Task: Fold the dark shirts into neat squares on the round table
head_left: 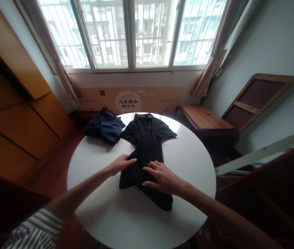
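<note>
A black short-sleeved polo shirt (147,145) lies on a round white table (95,193), its collar toward the window and its hem toward me. The hem end is skewed, with its lower right corner nearest me. At the shirt's left edge, my left hand (119,164) pinches the cloth, thumb on top and the other fingers partly hidden. My right hand (164,178) is over the lower part of the shirt, fingers bent and thumb apart from them. It touches or hovers just above the cloth; I cannot tell which.
A bundle of dark blue clothing (104,126) sits at the table's back left. Beyond the table, a printed cardboard box (159,97) stands below the window. A wooden bench (205,117) is to the right, and wooden cabinets (43,124) line the left.
</note>
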`<state>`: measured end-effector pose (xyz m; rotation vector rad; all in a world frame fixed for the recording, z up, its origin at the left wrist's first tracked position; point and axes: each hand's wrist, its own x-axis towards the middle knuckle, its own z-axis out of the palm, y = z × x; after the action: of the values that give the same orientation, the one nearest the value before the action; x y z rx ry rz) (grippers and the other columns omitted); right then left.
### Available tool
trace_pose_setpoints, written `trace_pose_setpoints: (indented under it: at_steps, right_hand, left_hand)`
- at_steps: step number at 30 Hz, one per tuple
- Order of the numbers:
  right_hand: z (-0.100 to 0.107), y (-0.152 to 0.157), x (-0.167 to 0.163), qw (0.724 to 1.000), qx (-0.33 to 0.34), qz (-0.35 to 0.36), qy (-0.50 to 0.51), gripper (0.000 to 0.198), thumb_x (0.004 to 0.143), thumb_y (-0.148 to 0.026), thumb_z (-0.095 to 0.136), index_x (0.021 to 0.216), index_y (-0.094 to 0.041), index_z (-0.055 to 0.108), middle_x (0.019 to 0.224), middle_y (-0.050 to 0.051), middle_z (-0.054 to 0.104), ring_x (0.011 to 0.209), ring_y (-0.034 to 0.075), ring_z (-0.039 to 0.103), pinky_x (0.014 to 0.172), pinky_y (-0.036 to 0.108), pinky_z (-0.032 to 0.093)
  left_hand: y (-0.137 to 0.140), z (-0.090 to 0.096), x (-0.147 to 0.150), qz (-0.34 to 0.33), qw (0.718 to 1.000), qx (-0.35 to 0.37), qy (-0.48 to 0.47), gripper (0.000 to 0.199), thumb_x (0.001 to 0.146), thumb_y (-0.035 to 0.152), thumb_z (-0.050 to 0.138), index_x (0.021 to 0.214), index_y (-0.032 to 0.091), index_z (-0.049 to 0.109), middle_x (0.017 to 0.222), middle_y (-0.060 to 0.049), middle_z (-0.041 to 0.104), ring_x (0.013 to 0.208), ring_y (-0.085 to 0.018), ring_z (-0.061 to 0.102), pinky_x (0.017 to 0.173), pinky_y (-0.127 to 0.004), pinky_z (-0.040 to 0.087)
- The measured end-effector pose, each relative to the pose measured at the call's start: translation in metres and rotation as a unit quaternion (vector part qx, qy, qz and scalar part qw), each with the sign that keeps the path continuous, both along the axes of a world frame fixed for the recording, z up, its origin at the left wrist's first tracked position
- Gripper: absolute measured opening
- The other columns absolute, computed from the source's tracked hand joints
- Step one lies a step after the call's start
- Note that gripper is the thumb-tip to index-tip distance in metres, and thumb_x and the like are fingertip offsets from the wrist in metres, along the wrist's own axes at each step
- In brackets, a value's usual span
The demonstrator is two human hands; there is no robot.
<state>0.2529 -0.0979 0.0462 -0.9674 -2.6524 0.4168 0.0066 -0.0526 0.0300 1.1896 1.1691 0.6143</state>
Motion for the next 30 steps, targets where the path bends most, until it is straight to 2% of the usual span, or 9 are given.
trace_pose_setpoints:
  at_steps: [3,7,12,14,18,21,24,26,30]
  right_hand:
    - [-0.014,0.000,0.022,0.998,0.029,-0.047,-0.017,0.048,0.092,-0.042,0.061,0.133,-0.016,0.056,0.110,0.015,0.061,0.100,0.030,0.057,0.088,0.048,0.050]
    - [-0.011,-0.016,0.046,0.998,-0.054,0.015,0.041,0.032,0.094,-0.008,0.043,0.119,-0.018,0.060,0.103,0.010,0.064,0.094,0.022,0.058,0.087,0.037,0.051]
    - [0.012,-0.030,0.069,0.980,-0.175,0.001,0.097,0.020,0.096,-0.032,0.055,0.111,-0.023,0.066,0.092,0.005,0.069,0.084,0.019,0.064,0.079,0.032,0.052]
    - [0.011,-0.015,0.079,0.978,-0.171,-0.052,0.109,0.028,0.098,-0.039,0.052,0.117,-0.023,0.065,0.083,0.004,0.068,0.075,0.019,0.065,0.073,0.032,0.053]
    - [-0.009,0.050,0.096,0.975,0.020,-0.208,0.079,0.037,0.096,-0.037,0.052,0.126,-0.018,0.061,0.101,0.013,0.066,0.092,0.027,0.064,0.084,0.042,0.052]
    - [-0.021,0.100,0.098,0.960,0.099,-0.262,-0.025,0.053,0.086,-0.039,0.066,0.132,-0.015,0.059,0.119,0.020,0.060,0.110,0.036,0.056,0.094,0.050,0.048]
    - [-0.024,0.131,0.094,0.961,0.101,-0.245,-0.076,0.039,0.089,-0.036,0.063,0.123,-0.018,0.066,0.115,0.017,0.061,0.107,0.032,0.058,0.095,0.046,0.048]
    - [-0.023,0.144,0.094,0.970,0.081,-0.219,-0.071,0.029,0.092,-0.031,0.058,0.116,-0.019,0.069,0.110,0.014,0.063,0.099,0.027,0.061,0.092,0.041,0.049]
    - [-0.018,0.162,0.113,0.979,0.024,-0.200,-0.007,0.023,0.092,-0.026,0.054,0.104,-0.019,0.073,0.101,0.010,0.069,0.090,0.021,0.065,0.087,0.034,0.051]
  left_hand:
    - [-0.006,-0.002,-0.023,0.021,0.999,0.024,0.038,0.054,0.070,0.063,0.075,0.085,0.011,0.072,0.079,-0.007,0.074,0.067,-0.019,0.065,0.059,-0.027,0.049]
    - [-0.028,0.000,-0.045,-0.018,0.997,0.047,0.061,0.055,0.077,0.065,0.068,0.092,0.012,0.072,0.084,-0.006,0.074,0.072,-0.020,0.065,0.061,-0.027,0.047]
    - [-0.066,0.014,-0.060,-0.160,0.976,0.002,0.149,0.052,0.085,0.064,0.060,0.091,0.013,0.072,0.078,-0.005,0.073,0.065,-0.018,0.065,0.056,-0.024,0.044]
    - [-0.067,0.021,-0.061,-0.175,0.949,0.056,0.255,0.049,0.088,0.061,0.056,0.083,0.014,0.071,0.066,-0.005,0.069,0.058,-0.019,0.064,0.053,-0.025,0.043]
    - [-0.031,0.028,-0.043,-0.078,0.847,0.331,0.410,0.038,0.098,0.040,0.043,0.086,0.016,0.070,0.079,-0.010,0.071,0.076,-0.024,0.068,0.073,-0.032,0.049]
    - [0.017,0.017,-0.014,-0.088,0.798,0.434,0.408,0.036,0.101,0.027,0.036,0.110,0.014,0.068,0.115,-0.015,0.069,0.108,-0.025,0.064,0.097,-0.036,0.045]
    - [0.061,-0.002,0.011,-0.109,0.779,0.420,0.453,0.046,0.101,0.032,0.039,0.142,0.014,0.050,0.150,-0.018,0.045,0.138,-0.032,0.042,0.111,-0.049,0.035]
    - [0.083,-0.014,0.020,-0.123,0.772,0.380,0.495,0.055,0.101,0.039,0.040,0.152,0.019,0.038,0.158,-0.018,0.032,0.144,-0.040,0.029,0.110,-0.064,0.028]
    - [0.111,-0.025,0.011,-0.146,0.759,0.369,0.516,0.052,0.102,0.033,0.036,0.154,0.027,0.034,0.160,-0.012,0.030,0.147,-0.040,0.025,0.109,-0.070,0.025]
